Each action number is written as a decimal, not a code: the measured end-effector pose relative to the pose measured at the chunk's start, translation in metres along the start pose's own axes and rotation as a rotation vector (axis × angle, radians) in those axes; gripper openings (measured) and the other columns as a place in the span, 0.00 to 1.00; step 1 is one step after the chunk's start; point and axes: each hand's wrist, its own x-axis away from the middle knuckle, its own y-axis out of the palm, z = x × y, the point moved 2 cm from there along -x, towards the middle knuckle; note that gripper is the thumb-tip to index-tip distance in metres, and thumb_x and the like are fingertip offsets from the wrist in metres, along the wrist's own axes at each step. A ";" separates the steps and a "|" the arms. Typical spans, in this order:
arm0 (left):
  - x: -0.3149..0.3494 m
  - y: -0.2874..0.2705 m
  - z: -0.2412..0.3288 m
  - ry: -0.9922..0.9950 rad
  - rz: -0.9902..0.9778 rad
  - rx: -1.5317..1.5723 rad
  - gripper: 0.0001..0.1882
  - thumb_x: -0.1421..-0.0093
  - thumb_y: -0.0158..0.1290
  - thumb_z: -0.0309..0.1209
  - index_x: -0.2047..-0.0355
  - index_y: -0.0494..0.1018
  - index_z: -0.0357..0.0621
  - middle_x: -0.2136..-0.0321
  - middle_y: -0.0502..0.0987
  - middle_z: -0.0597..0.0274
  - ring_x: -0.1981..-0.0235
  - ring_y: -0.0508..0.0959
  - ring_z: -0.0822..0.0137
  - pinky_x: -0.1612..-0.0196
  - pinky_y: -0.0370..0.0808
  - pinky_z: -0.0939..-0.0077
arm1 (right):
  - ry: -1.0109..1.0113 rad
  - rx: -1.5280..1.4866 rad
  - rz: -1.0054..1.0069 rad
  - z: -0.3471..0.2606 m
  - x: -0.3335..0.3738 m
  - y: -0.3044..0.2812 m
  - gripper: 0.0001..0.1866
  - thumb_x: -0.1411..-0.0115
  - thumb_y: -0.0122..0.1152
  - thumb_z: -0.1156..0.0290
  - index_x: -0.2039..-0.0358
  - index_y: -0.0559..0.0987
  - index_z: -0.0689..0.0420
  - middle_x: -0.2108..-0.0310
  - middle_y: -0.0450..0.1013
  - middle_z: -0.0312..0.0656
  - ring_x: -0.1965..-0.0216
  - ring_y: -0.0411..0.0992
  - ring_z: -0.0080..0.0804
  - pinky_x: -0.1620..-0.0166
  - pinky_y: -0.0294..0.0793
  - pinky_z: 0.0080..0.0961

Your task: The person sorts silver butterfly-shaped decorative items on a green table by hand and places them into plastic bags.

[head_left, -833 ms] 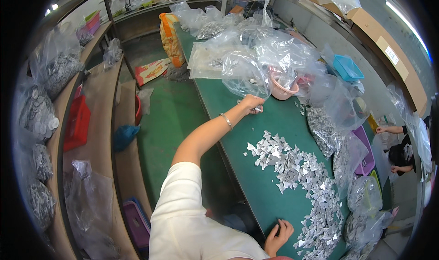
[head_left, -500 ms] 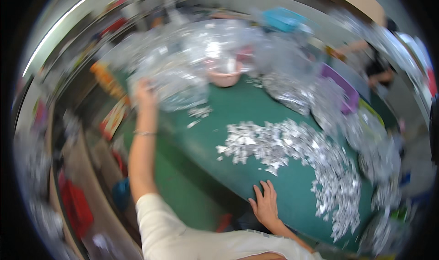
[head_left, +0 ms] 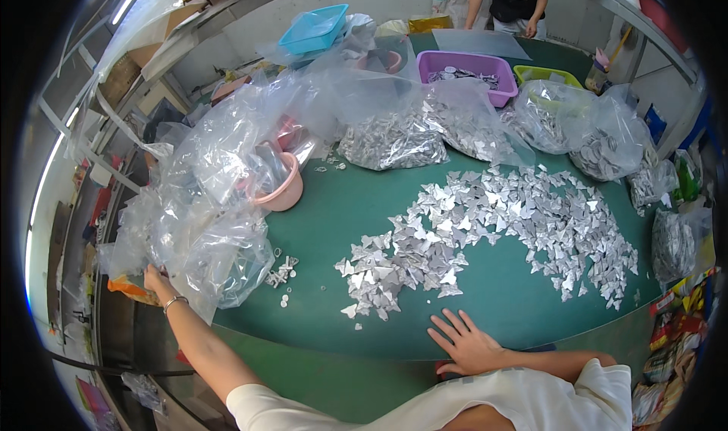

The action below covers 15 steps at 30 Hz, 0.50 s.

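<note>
My left hand (head_left: 157, 283) is at the left end of a heap of clear plastic bags (head_left: 220, 241), its fingers closed on the plastic at the edge. An orange package (head_left: 130, 288) lies right beside it, partly under the bags. My right hand (head_left: 472, 349) rests flat at the table's near edge, fingers spread, holding nothing. In front of it a curved pile of small silver-grey, butterfly-shaped pieces (head_left: 425, 249) spreads to the right. A few small loose pieces (head_left: 283, 272) lie near the bag heap.
A pink bucket (head_left: 284, 192) stands among the bags on the green table (head_left: 326, 226). Filled bags (head_left: 398, 143), a purple basin (head_left: 497, 74) and a green basin (head_left: 557, 74) line the far side. A blue basket (head_left: 315, 30) sits far left; another person (head_left: 517, 2) stands beyond.
My view has turned left and steadied. My left hand has moved along the bags toward me, down to their left end beside the orange package. My right hand stays flat at the table edge.
</note>
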 end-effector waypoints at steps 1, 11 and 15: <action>-0.002 0.007 0.003 -0.032 -0.046 0.018 0.06 0.49 0.49 0.28 0.71 0.67 0.39 0.85 0.68 0.59 0.89 0.67 0.69 0.86 0.64 0.78 | 0.004 0.025 0.004 0.000 0.000 0.000 0.43 0.43 0.44 0.39 0.40 0.58 0.62 0.37 0.49 0.55 0.36 0.46 0.57 0.40 0.50 0.53; 0.027 0.034 0.001 -0.262 -0.358 -0.606 0.13 0.49 0.57 0.33 0.84 0.65 0.45 0.88 0.66 0.65 0.89 0.68 0.70 0.90 0.61 0.80 | 0.020 0.009 0.024 0.001 0.000 0.003 0.42 0.42 0.43 0.39 0.40 0.59 0.62 0.37 0.49 0.56 0.37 0.47 0.57 0.40 0.51 0.52; 0.038 0.039 -0.001 -0.095 -0.374 -0.916 0.14 0.51 0.57 0.32 0.87 0.66 0.42 0.89 0.66 0.62 0.91 0.65 0.68 0.90 0.59 0.75 | 0.042 0.013 -0.020 0.003 -0.001 -0.002 0.43 0.43 0.45 0.39 0.40 0.58 0.63 0.37 0.49 0.56 0.36 0.46 0.57 0.39 0.50 0.52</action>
